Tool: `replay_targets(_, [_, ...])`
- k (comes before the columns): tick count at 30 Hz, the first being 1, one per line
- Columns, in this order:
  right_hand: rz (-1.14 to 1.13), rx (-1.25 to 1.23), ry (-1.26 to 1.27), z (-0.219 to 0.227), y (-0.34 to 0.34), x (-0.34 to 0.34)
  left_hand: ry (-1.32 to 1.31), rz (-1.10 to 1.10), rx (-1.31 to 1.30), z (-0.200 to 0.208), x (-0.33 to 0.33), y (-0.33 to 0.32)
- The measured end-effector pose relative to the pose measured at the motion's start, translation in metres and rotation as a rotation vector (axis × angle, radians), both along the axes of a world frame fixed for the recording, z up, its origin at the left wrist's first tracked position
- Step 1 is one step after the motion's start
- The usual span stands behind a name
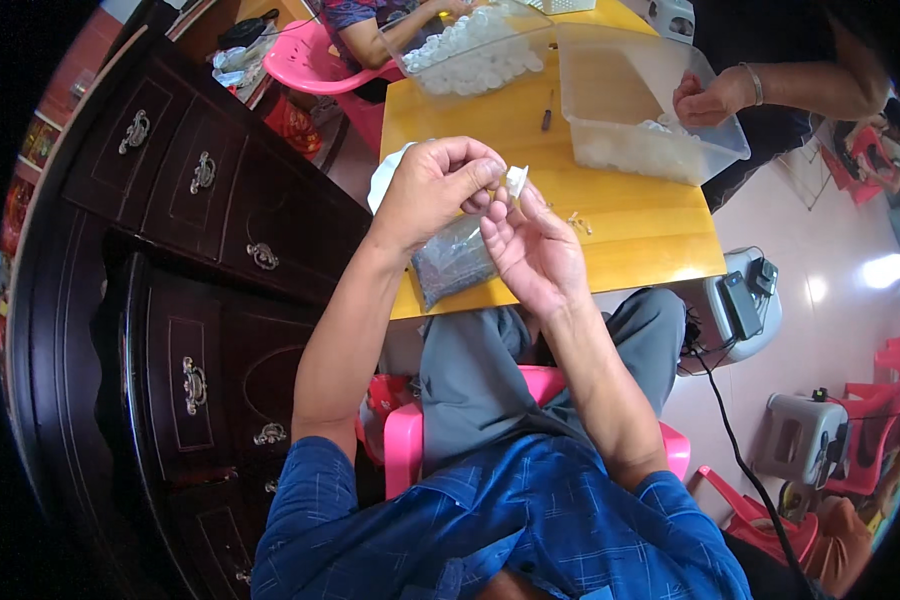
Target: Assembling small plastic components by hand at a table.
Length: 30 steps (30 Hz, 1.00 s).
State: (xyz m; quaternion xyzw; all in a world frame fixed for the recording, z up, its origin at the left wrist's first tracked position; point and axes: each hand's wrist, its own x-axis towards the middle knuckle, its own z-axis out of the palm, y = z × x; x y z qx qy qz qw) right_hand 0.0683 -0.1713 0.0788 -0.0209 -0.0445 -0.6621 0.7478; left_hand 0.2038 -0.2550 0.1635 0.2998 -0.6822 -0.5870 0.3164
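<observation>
Grip of the right hand (545, 260), head view: thumb and fingertips closed on a small white piece (516, 180) above the yellow desk (660, 235). Also above the desk, the left hand (435, 190) pinches thumb and forefinger together; whether they hold anything cannot be told. A clear bag (457, 272) lies at the desk's near left edge; a translucent tub (610, 75) stands at its far right, beneath another person's hand (712, 100).

Left forearm (348, 315) slants up from lower centre, left hand (432, 187) curled, thumb bent toward the fingers. Right forearm (608, 375) leans up-left, right hand (544, 258) kinda palm-up mid-frame, thumb and finger pinching.
</observation>
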Motion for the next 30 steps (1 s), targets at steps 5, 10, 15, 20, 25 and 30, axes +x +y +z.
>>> replay_targets(5, [-0.358,0.060,0.588,0.023,0.011,0.005,0.013,0.021,0.039,-0.002,0.001,0.000])
replay_targets(10, [-0.496,0.026,0.745,0.020,0.006,0.006,0.041,-0.007,0.073,-0.003,0.000,-0.001])
replay_targets(15, [-0.557,-0.008,0.870,0.021,0.013,0.003,0.065,-0.022,0.039,-0.007,0.002,0.002])
replay_targets(20, [-0.523,-0.061,0.891,0.012,0.013,-0.006,-0.031,-0.037,-0.157,0.003,-0.006,0.016])
replay_targets(25, [-0.531,-0.058,0.919,0.011,0.017,-0.005,-0.130,-0.033,-0.274,0.005,-0.003,0.018])
replay_targets(30, [-0.531,-0.064,0.902,0.005,0.014,-0.004,-0.108,0.003,-0.240,0.007,-0.004,0.016])
